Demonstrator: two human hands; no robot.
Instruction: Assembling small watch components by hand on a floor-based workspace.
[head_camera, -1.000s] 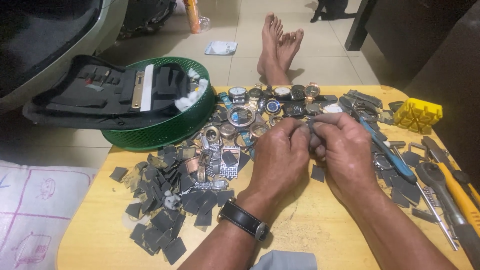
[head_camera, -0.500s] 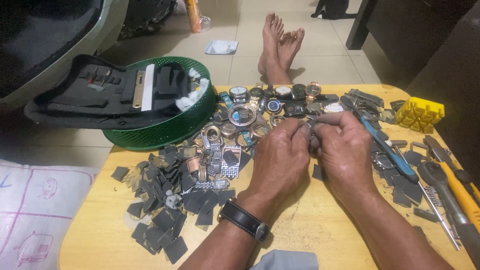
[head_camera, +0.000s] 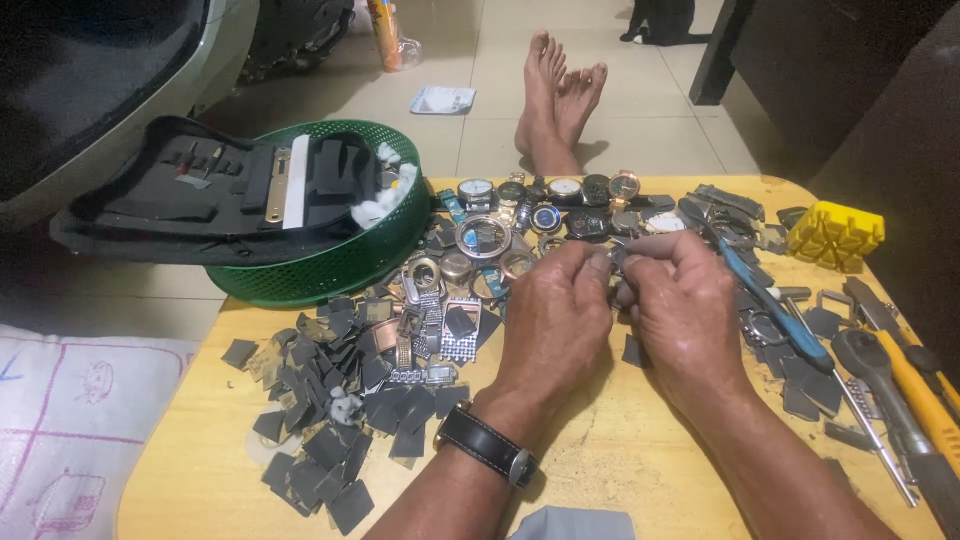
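My left hand (head_camera: 556, 318) and my right hand (head_camera: 683, 308) meet over the middle of a low yellow wooden table (head_camera: 640, 460). Both pinch a small metal watch part (head_camera: 616, 266) between their fingertips; most of it is hidden by the fingers. A black-strapped wristwatch (head_camera: 487, 445) sits on my left wrist. Just beyond the hands lie several watch faces and cases (head_camera: 545, 205). To the left spreads a pile of dark strap pieces (head_camera: 330, 400) and some metal bracelet links (head_camera: 430, 325).
A green basket (head_camera: 340, 265) holding an open black tool case (head_camera: 230, 190) overhangs the table's far left. A blue-handled tool (head_camera: 775, 305), screwdrivers (head_camera: 900, 385) and a yellow block (head_camera: 835, 235) lie at right. Bare feet (head_camera: 560, 105) rest on the tiled floor beyond.
Both hands stay together on the small part, with only slight finger shifts. Nothing else on the table has moved.
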